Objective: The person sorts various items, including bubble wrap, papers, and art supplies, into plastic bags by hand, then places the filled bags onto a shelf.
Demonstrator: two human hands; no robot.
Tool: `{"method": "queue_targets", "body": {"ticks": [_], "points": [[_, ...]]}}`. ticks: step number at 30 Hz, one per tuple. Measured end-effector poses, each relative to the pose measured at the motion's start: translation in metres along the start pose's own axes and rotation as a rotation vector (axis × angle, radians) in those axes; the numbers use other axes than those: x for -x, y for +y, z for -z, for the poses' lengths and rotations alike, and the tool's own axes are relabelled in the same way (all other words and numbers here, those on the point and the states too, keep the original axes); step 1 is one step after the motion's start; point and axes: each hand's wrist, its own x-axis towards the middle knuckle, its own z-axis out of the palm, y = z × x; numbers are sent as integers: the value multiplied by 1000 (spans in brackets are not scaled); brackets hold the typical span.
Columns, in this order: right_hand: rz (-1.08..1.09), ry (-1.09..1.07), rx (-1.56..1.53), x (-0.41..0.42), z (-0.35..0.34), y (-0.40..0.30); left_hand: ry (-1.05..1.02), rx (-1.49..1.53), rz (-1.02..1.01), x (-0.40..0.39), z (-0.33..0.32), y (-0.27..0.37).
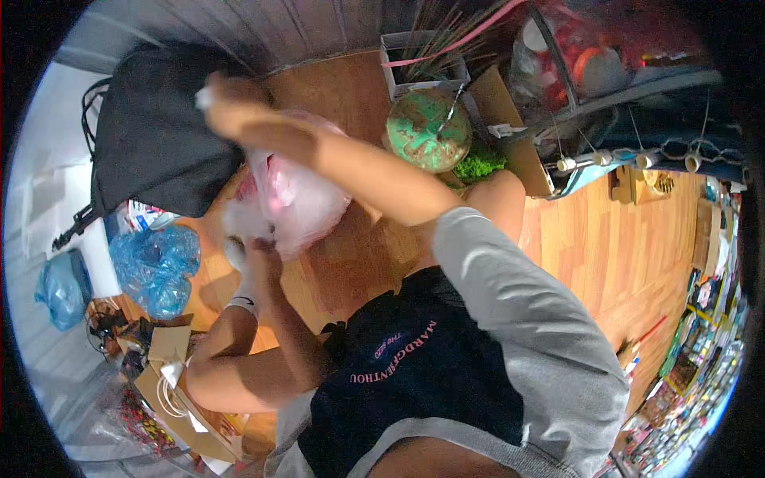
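Observation:
My right hand [230,110] is reached across to the upper left, over the edge of a black fabric bag [167,131]. It is motion-blurred, with a small white thing [204,98] at its fingertips. A translucent pinkish plastic bag [314,203] with pink and red contents stands on the floor below my right forearm. My left hand [263,260] grips this bag's near left side; its fingers are partly hidden. My foot in a white sock [244,302] is just beside that hand.
Blue plastic bags [155,269] and an open cardboard box [179,382] lie at left. A green-patterned round object [429,128], a white box of thin sticks [397,74] and a cardboard box [508,119] stand at upper right. Packed goods [687,370] line the right.

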Motion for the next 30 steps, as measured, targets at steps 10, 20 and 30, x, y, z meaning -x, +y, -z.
{"method": "queue_targets", "body": {"ticks": [10, 20, 30], "points": [[724, -350, 520, 183, -93, -34, -488, 387, 152, 57, -45, -5], [506, 83, -167, 135, -20, 85, -601, 141, 98, 32, -42, 43], [261, -506, -345, 144, -77, 101, 565, -1055, -736, 55, -114, 51]]}}
